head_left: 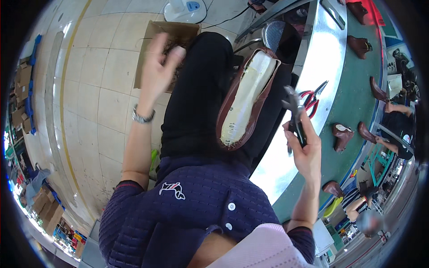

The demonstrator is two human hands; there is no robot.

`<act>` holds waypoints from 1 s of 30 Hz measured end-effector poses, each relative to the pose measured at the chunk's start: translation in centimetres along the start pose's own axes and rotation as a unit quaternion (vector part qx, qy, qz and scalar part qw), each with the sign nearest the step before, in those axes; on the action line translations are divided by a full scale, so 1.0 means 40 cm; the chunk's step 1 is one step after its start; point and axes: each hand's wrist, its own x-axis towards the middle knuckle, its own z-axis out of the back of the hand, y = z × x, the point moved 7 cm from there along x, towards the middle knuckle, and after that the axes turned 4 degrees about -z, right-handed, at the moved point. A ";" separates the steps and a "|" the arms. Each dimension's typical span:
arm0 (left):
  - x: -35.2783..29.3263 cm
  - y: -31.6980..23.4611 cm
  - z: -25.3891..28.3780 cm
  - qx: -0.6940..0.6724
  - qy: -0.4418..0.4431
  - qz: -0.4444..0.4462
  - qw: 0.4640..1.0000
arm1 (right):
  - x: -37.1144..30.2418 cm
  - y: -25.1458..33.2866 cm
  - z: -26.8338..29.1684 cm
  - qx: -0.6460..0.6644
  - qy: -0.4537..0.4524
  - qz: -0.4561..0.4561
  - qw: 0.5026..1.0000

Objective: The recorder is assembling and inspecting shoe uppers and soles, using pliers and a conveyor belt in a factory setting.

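A pale pink cloth lies nearest, cut off below. Left hand hovers blurred over a cardboard box, its grip spread and empty. The brown shoe rests sole-up on the lap. Right hand clasps pliers beside the worktop.

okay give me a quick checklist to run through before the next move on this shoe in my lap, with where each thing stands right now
1. Pliers gripped in the right hand: ok.
2. Brown shoe resting sole-up on the lap: ok.
3. Shoe steadied by a hand: not ok; the left hand is raised above the cardboard box, off the shoe.
4. Pliers tip at the shoe's edge: not ok, it is apart from it.
5. Spare red-handled pliers on the bench edge: ok.
6. Left hand empty: cannot tell, blurred.
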 end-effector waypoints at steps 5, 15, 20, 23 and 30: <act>-0.207 -0.174 -0.231 -0.118 0.303 -0.023 0.946 | 0.052 0.155 -0.044 -0.395 0.032 0.175 0.901; -0.253 -0.153 -0.326 -0.350 0.296 0.044 0.888 | 0.082 0.228 -0.119 -0.325 0.203 0.150 0.911; -0.257 -0.143 -0.333 -0.343 0.292 0.056 0.891 | 0.095 0.224 -0.101 -0.307 0.240 0.118 0.913; -0.238 -0.146 -0.330 -0.311 0.295 0.017 0.903 | 0.097 0.243 -0.077 -0.387 0.234 0.117 0.884; -0.224 -0.142 -0.301 -0.424 0.338 0.163 0.824 | 0.105 0.201 -0.095 -0.304 0.236 0.133 0.913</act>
